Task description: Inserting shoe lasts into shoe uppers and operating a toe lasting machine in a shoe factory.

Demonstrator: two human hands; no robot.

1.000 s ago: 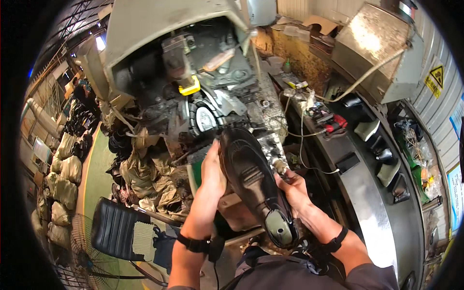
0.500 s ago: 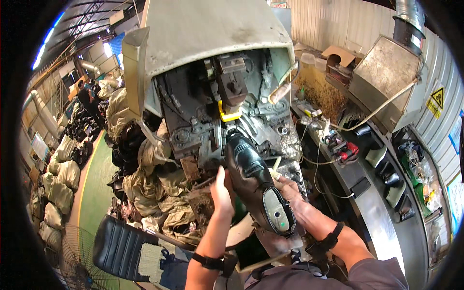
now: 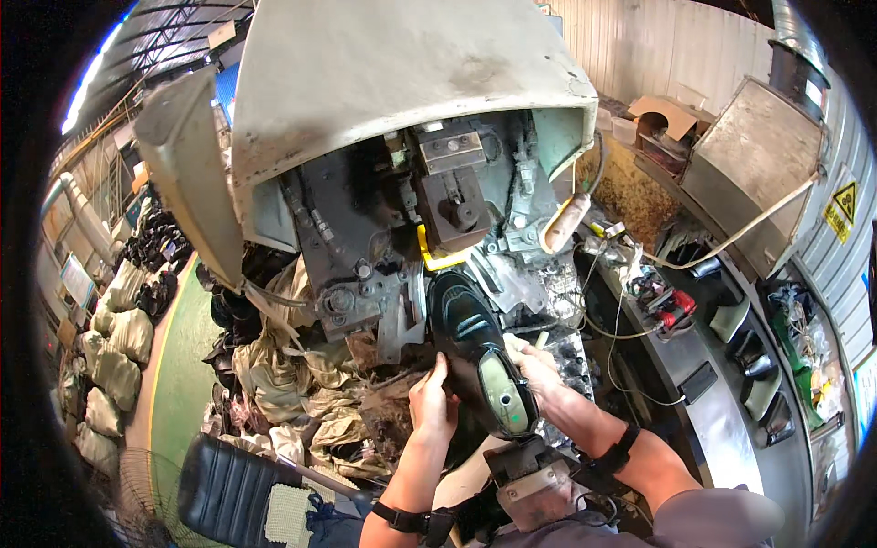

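Note:
Between my hands is a black leather shoe upper (image 3: 468,315) on a last, its toe pointing away toward the machine. The pale green top of the last (image 3: 504,388) faces up at the heel end, with a small round hole in it. My left hand (image 3: 434,402) grips the shoe's left side, thumb up; the other fingers are partly hidden. On the opposite side, my right hand (image 3: 539,370) is closed around the shoe near its opening. The toe lies right at the yellow guard (image 3: 440,253), below the machine's dark metal head (image 3: 452,205).
A large pale hood (image 3: 402,82) covers the machine. To the right, a metal bench (image 3: 722,438) carries a red tool (image 3: 676,309) and several shoe parts. Sacks (image 3: 283,384) are heaped at left beside a black chair (image 3: 237,479). A metal block (image 3: 539,493) stands close to my body.
The shoe has moved forward, bringing its toe nearer the yellow guard. My left fingers have closed in against its side. The view has shifted closer to the machine.

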